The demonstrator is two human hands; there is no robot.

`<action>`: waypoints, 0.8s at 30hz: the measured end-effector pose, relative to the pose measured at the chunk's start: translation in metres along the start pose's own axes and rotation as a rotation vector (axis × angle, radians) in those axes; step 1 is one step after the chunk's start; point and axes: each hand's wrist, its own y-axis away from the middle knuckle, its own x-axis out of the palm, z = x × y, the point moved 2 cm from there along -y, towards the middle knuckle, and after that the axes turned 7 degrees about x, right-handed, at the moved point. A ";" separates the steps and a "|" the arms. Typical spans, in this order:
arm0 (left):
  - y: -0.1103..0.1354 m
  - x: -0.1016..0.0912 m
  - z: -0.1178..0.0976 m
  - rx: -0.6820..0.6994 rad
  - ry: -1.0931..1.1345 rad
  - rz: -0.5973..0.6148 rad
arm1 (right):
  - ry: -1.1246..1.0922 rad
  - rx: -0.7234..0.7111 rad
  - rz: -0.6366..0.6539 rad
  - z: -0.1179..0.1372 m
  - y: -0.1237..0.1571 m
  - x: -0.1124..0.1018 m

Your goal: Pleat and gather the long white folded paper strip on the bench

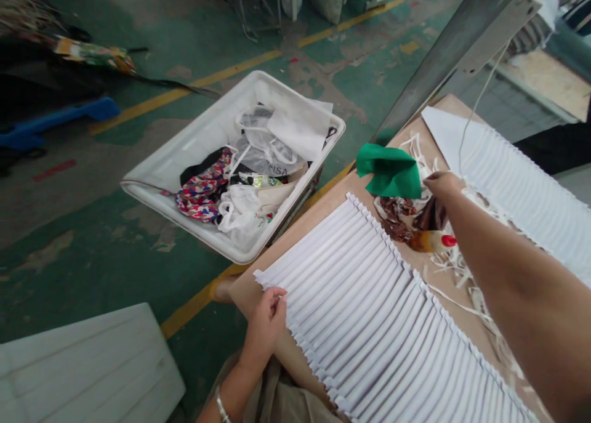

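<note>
My left hand (268, 321) is closed, thumb and fingers pinched together at the near-left edge of a row of overlapping white folded strips (369, 300). Whatever the pinch holds is too small to make out. Stretched across the table, my right hand (442, 186) has its fingers drawn together close to the right edge of a crumpled green cloth (390, 172). Whether it grips the cloth cannot be told. Below that hand lie a crinkled brown plastic wrapper (394, 217) and a bottle with amber contents and a red cap (429, 241). Thin white scraps (455, 266) are scattered around them.
A white plastic bin (184, 149) holding bags and patterned fabric stands beyond the brown table (300, 358). Another row of white strips (521, 170) lies at the right, near a slanted metal post (443, 60). A pale ribbed surface (87, 367) is at lower left.
</note>
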 end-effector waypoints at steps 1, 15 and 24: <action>-0.003 0.000 0.000 0.003 -0.001 0.004 | -0.069 0.050 -0.026 -0.004 0.006 -0.014; 0.029 0.090 -0.184 0.598 0.243 0.448 | -0.236 -0.728 0.687 0.004 0.281 -0.093; 0.019 0.011 -0.067 0.068 0.149 0.235 | -0.208 -0.702 0.895 0.036 0.266 -0.031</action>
